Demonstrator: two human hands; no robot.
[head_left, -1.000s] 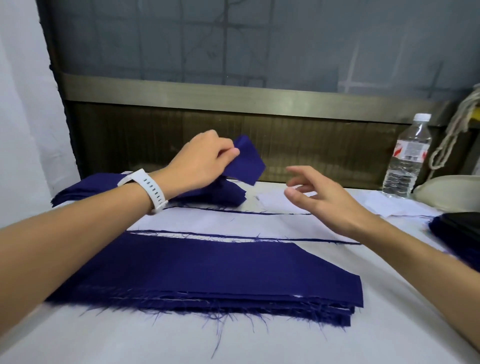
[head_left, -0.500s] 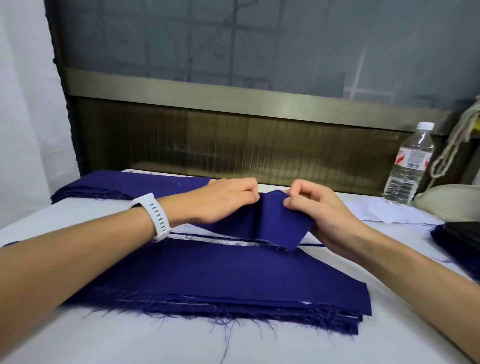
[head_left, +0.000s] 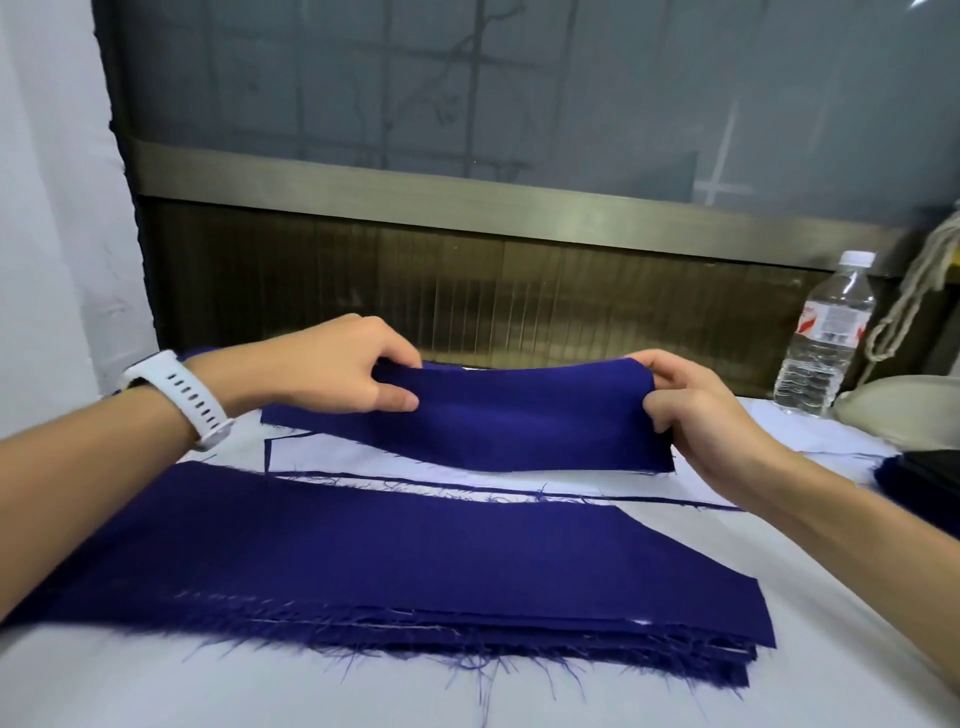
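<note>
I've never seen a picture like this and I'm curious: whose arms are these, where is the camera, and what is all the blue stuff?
There is no machine here, just a person working with two bare hands. The camera sits on the person's head and looks forward and down, so you see the arms as if they were your own. The left hand, with a white watch on its wrist, and the right hand each pinch one end of a dark blue piece of cloth and hold it spread between them. Nearer to the camera lies a stack of the same blue cloth with frayed, thready edges. It rests on a white table cover. At the far right stands a clear water bottle with a white cap.
</note>
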